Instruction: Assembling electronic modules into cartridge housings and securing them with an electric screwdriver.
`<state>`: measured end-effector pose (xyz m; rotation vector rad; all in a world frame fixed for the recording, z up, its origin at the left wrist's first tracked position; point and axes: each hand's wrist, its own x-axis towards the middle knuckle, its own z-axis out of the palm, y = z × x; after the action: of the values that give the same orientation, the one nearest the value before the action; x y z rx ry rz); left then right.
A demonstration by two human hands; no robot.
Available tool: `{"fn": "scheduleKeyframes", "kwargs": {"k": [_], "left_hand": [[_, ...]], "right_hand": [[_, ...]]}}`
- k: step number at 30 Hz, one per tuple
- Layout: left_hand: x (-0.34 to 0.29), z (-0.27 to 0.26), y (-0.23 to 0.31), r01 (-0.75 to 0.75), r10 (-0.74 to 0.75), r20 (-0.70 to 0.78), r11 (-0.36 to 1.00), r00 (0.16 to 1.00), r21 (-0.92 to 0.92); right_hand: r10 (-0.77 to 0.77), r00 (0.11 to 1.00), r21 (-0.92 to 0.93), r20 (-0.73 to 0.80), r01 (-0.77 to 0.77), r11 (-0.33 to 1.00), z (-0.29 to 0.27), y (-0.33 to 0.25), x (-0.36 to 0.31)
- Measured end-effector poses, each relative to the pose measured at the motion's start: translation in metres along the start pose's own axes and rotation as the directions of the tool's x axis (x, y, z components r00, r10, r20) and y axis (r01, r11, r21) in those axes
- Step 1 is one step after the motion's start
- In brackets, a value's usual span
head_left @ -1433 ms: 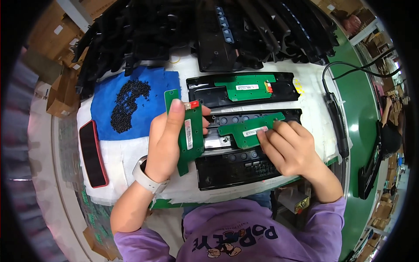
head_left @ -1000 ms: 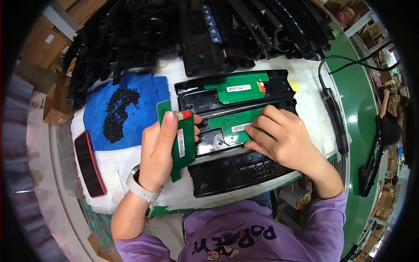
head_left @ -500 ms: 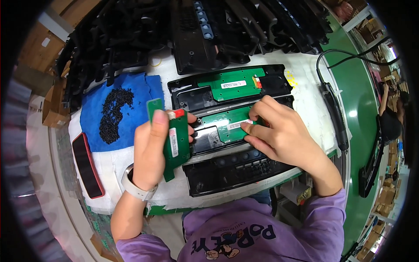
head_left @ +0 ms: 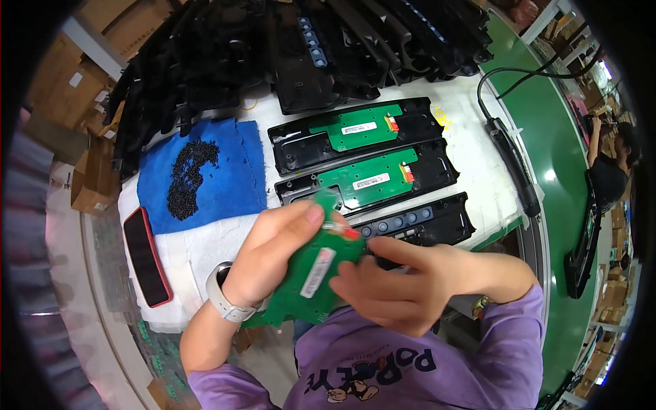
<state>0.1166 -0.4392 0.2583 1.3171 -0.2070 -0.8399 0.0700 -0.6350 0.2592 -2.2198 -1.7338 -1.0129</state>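
Observation:
My left hand (head_left: 263, 256), with a white watch on the wrist, grips a green circuit board (head_left: 290, 294) near its upper end, thumb on top. The board is tilted and carries a white label and a red-and-white connector. My right hand (head_left: 389, 283) is at the board's right edge, its fingers overlapping the board; motion smears them, so their hold is unclear. Beyond lie two black plastic housings, the far one (head_left: 290, 157) and the middle one (head_left: 430, 174), each with a green board lying in it. A third housing (head_left: 447, 219), with grey-blue round buttons, is partly behind my hands.
A blue cloth (head_left: 236, 174) bears a pile of small black screws (head_left: 184, 184). Left of my hand lies a red-edged phone (head_left: 145, 256). Many black housings (head_left: 301, 82) are heaped at the back. A corded black tool (head_left: 512, 167) lies on the right. Another person (head_left: 611, 167) is at far right.
My right hand has left the board in the middle housing and come down to the held board. My left hand has brought that board right and nearer to me.

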Motion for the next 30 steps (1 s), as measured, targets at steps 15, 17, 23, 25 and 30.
{"fn": "scheduleKeyframes", "kwargs": {"k": [15, 17, 23, 25, 30], "left_hand": [[0.019, 0.002, -0.020, -0.454, 0.682, 0.026, 0.457, 0.731, 0.765], [0.021, 0.005, -0.022, -0.447, 0.657, 0.028, 0.482, 0.753, 0.753], [0.026, 0.006, -0.030, -0.423, 0.594, 0.012, 0.558, 0.804, 0.714], [0.026, 0.007, -0.031, -0.423, 0.594, 0.004, 0.567, 0.804, 0.707], [0.028, 0.009, -0.031, -0.433, 0.621, 0.040, 0.499, 0.783, 0.751]], "right_hand": [[0.242, 0.968, -0.223, 0.066, -0.222, 0.949, -0.011, -0.025, -0.065], [0.241, 0.970, -0.215, 0.013, -0.233, 0.948, -0.005, -0.023, -0.068], [0.228, 0.973, -0.201, -0.033, -0.230, 0.952, 0.002, -0.025, -0.069], [0.262, 0.965, -0.181, -0.032, -0.263, 0.948, 0.004, -0.025, -0.070], [0.417, 0.906, 0.022, 0.070, -0.420, 0.907, 0.002, -0.019, -0.069]]}}
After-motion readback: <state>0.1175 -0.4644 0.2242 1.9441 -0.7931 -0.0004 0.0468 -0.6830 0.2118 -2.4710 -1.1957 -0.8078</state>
